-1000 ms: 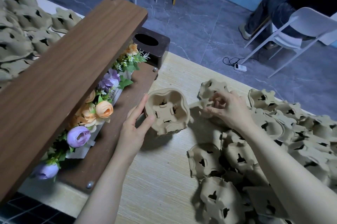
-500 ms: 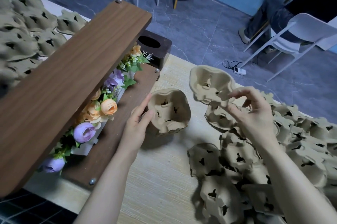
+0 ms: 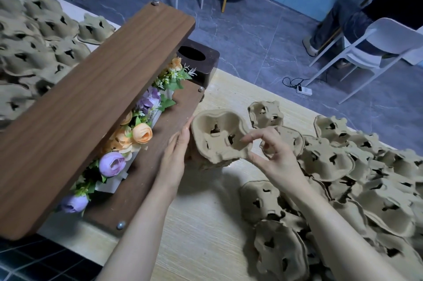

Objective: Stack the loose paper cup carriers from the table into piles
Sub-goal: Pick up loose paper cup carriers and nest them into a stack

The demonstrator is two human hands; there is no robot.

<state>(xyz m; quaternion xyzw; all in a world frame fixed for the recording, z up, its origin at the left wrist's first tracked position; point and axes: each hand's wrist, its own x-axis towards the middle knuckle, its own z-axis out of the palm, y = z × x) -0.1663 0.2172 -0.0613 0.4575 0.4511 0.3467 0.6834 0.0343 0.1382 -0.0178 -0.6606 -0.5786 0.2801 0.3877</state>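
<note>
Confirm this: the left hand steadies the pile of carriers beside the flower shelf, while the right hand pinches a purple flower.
Not quite. In the head view the right hand pinches the rim of the top carrier, not a flower. The left hand does steady the pile beside the flower shelf.

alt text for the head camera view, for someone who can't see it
A person's right hand pinches a paper cup carrier onto a small pile steadied by the flat left hand on a pale table. Loose carriers lie heaped at right; a wooden shelf of artificial flowers stands left.

Brown pulp carrier (image 3: pixel 220 136) atop pile (tilted), loose carriers (image 3: pixel 357 180) heaped on its right.
</note>
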